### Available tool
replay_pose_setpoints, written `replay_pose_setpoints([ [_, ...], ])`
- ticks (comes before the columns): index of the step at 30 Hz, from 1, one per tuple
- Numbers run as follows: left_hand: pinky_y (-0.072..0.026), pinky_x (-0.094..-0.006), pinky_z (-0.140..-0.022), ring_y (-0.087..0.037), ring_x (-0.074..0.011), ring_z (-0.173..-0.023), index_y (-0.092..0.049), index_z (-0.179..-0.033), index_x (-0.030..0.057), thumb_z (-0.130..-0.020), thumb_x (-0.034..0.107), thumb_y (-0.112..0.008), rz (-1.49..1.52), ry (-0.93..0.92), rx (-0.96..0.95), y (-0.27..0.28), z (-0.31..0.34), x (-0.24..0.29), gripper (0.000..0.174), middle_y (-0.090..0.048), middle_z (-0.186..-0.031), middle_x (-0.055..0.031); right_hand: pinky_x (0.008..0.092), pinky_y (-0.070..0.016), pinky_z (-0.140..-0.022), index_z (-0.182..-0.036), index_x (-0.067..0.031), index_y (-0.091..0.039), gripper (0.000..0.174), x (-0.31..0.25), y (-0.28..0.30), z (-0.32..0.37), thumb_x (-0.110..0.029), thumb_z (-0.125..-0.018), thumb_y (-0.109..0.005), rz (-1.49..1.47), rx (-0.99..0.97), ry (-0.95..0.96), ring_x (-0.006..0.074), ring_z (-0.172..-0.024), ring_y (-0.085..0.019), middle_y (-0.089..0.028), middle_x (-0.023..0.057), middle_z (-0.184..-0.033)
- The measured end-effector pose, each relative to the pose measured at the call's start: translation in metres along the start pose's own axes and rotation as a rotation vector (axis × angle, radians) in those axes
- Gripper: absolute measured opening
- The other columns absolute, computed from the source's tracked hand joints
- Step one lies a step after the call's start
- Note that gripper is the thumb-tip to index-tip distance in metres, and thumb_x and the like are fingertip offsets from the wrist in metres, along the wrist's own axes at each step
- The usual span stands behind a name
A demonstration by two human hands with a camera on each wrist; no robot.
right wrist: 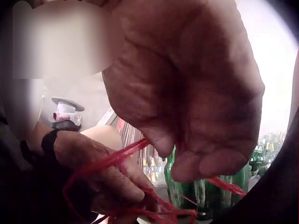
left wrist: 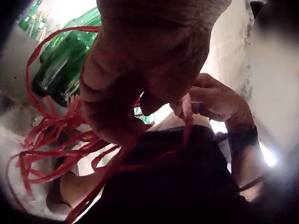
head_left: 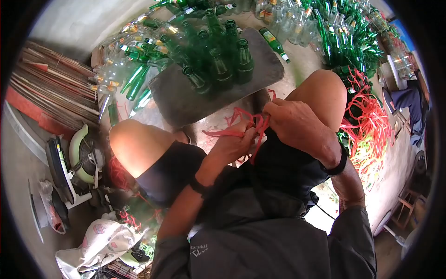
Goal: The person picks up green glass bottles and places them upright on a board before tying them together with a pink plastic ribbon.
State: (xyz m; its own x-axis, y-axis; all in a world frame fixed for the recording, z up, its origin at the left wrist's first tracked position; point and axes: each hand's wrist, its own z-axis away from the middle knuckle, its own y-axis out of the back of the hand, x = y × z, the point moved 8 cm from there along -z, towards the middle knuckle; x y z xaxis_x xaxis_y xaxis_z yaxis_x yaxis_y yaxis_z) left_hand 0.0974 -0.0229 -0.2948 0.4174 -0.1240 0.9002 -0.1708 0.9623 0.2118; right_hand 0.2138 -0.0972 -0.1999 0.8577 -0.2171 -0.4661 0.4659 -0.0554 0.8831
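Observation:
A bunch of red plastic twine (head_left: pixel 239 118) hangs between the two hands, above the lap. My left hand (head_left: pixel 234 143) grips the twine, its loose loops and ends spilling past the fingers in the left wrist view. Higher and to the right, my right hand (head_left: pixel 297 124) pinches one red strand between thumb and curled fingers; in the right wrist view this strand (right wrist: pixel 117 156) runs back toward the left hand. Just beyond both hands, several green glass bottles (head_left: pixel 244 60) stand upright in a cluster on a dark board (head_left: pixel 179 100).
One green bottle (head_left: pixel 274 44) lies by the board's far right corner. Many more green bottles (head_left: pixel 344 42) and clear bottles (head_left: pixel 290 25) crowd the back. Red twine (head_left: pixel 367 121) heaps beside the right knee. Wooden strips (head_left: pixel 55 86) and a fan-like machine (head_left: pixel 86 156) stand at left.

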Motion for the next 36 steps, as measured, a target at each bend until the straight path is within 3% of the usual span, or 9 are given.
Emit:
replay_pose_setpoints([
  [5,-0.0517,-0.038,-0.084,-0.068,-0.0261,-0.091,-0.062,-0.126,0.0002,-0.106,0.025,-0.049,0.008,0.075,-0.092,-0.005,0.003,-0.011,0.035,-0.068,-0.097,-0.0155,0.0503,-0.0541,-0.072,-0.094,-0.0011,-0.061,0.008,0.005,-0.013,-0.004,-0.006,-0.088,-0.059,0.069,-0.066,0.018,0.0402,-0.085,-0.068,-0.066,0.0186,-0.091],
  [7,-0.0529,-0.0384,-0.089,-0.07,-0.0278,-0.099,-0.058,-0.134,0.0012,-0.107,0.025,-0.048,-0.174,-0.255,0.062,0.002,0.002,-0.005,0.037,-0.07,-0.105,-0.0182,0.05,-0.0545,-0.073,-0.094,-0.001,-0.061,0.007,0.004,-0.014,-0.006,-0.005,-0.088,-0.059,0.071,-0.083,0.031,0.0396,-0.086,-0.068,-0.067,0.0186,-0.091],
  [11,-0.0532,-0.0445,-0.078,-0.07,-0.036,-0.086,-0.057,-0.126,0.0019,-0.108,0.028,-0.043,-0.106,-0.26,0.048,0.001,-0.004,-0.015,0.035,-0.07,-0.1,-0.0203,0.0485,-0.0558,-0.074,-0.092,-0.0007,-0.062,0.007,0.004,-0.011,-0.01,-0.004,-0.087,-0.06,0.179,-0.097,0.017,0.0392,-0.086,-0.069,-0.067,0.0184,-0.092],
  [14,-0.0537,-0.0419,-0.078,-0.071,-0.0318,-0.085,-0.056,-0.131,0.0002,-0.107,0.024,-0.044,-0.261,-0.302,-0.014,-0.006,-0.013,-0.016,0.036,-0.069,-0.105,-0.0205,0.048,-0.056,-0.074,-0.092,-0.0008,-0.062,0.006,0.008,-0.003,-0.014,-0.004,-0.086,-0.06,0.202,-0.058,-0.002,0.0394,-0.086,-0.07,-0.068,0.0184,-0.093],
  [16,-0.0546,-0.0333,-0.087,-0.071,-0.0207,-0.098,-0.057,-0.139,-0.0014,-0.107,0.026,-0.049,0.227,0.032,-0.066,-0.002,-0.013,-0.01,0.043,-0.071,-0.111,-0.0136,0.0478,-0.0561,-0.074,-0.092,-0.0009,-0.062,0.007,0.011,0.003,-0.014,-0.003,-0.086,-0.06,0.208,-0.021,0.0,0.0395,-0.085,-0.07,-0.068,0.0184,-0.093],
  [29,-0.054,-0.0283,-0.067,-0.066,-0.0128,-0.075,-0.056,-0.134,-0.003,-0.108,0.016,-0.043,0.29,-0.135,-0.087,-0.015,-0.049,0.066,0.035,-0.063,-0.09,-0.0042,0.048,-0.0544,-0.085,-0.11,-0.0053,-0.066,0.034,0.033,0.065,-0.015,-0.012,-0.078,-0.074,0.395,0.114,-0.143,0.0374,-0.099,-0.068,-0.07,0.0164,-0.101],
  [32,-0.0547,-0.0297,-0.066,-0.066,-0.0139,-0.074,-0.057,-0.134,-0.0023,-0.108,0.016,-0.043,0.098,-0.366,-0.003,-0.02,-0.072,0.062,0.035,-0.064,-0.09,-0.0064,0.0485,-0.0542,-0.086,-0.117,-0.0051,-0.066,0.046,0.032,0.073,-0.011,-0.014,-0.074,-0.078,0.363,0.156,-0.181,0.0381,-0.101,-0.068,-0.069,0.017,-0.102],
  [35,-0.0552,-0.0326,-0.071,-0.068,-0.0173,-0.079,-0.058,-0.133,-0.0019,-0.107,0.016,-0.044,-0.809,-0.969,0.396,-0.03,-0.055,0.077,0.035,-0.067,-0.093,-0.0108,0.0486,-0.0543,-0.086,-0.118,-0.0042,-0.065,0.047,0.039,0.072,-0.008,-0.012,-0.073,-0.08,0.355,0.163,-0.172,0.0391,-0.1,-0.067,-0.069,0.0173,-0.101],
  [36,-0.0552,-0.0338,-0.075,-0.068,-0.0195,-0.085,-0.059,-0.132,-0.0018,-0.106,0.017,-0.045,-0.463,-0.656,0.228,-0.017,-0.065,0.07,0.035,-0.068,-0.096,-0.0129,0.0486,-0.0543,-0.085,-0.117,-0.0041,-0.064,0.046,0.042,0.069,-0.006,-0.011,-0.074,-0.079,0.358,0.138,-0.177,0.0391,-0.1,-0.067,-0.068,0.0171,-0.1],
])
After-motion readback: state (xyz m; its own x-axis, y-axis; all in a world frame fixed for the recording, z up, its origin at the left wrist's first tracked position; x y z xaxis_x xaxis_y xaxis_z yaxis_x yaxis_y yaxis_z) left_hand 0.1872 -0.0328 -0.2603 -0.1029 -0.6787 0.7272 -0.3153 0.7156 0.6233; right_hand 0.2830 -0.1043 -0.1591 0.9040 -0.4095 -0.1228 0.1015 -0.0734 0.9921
